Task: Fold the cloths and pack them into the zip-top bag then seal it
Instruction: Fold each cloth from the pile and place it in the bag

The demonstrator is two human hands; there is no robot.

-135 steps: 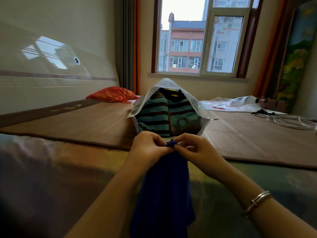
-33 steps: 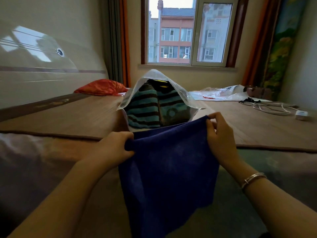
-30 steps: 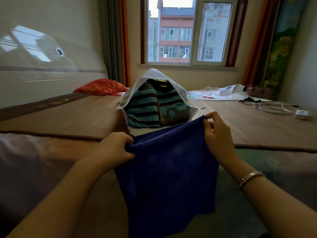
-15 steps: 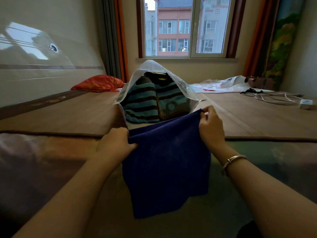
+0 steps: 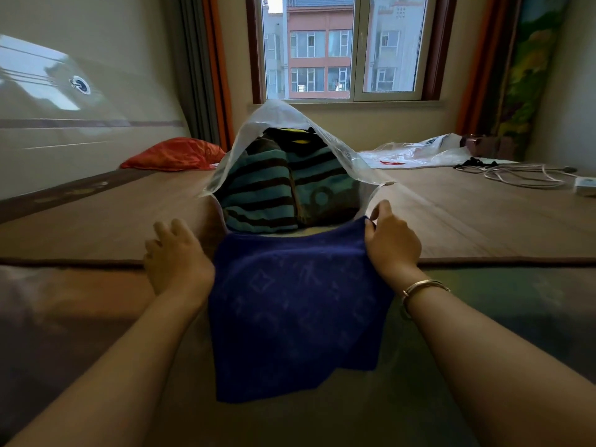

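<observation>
- On the bed's near edge, seen from the head camera, a blue cloth [image 5: 296, 304] lies spread flat, its far edge reaching the mouth of the zip-top bag [image 5: 280, 124].
- Right hand [image 5: 392, 240] pinches the cloth's far right corner between thumb and curled fingers; a bracelet [image 5: 422, 287] sits on that wrist.
- Left hand [image 5: 175, 256] lies just beside the cloth's left edge with fingers loosely extended, resting on the bed; it grips nothing visible.
- The bag stands open toward the camera on the woven mat [image 5: 467, 221], its upper flap raised; folded striped cloths [image 5: 264, 195] sit inside.
- Farther back, a red pillow [image 5: 174, 154] lies at the left, a clear plastic bag [image 5: 416, 153] and white cables [image 5: 522, 175] at the right, below the window [image 5: 338, 46].
</observation>
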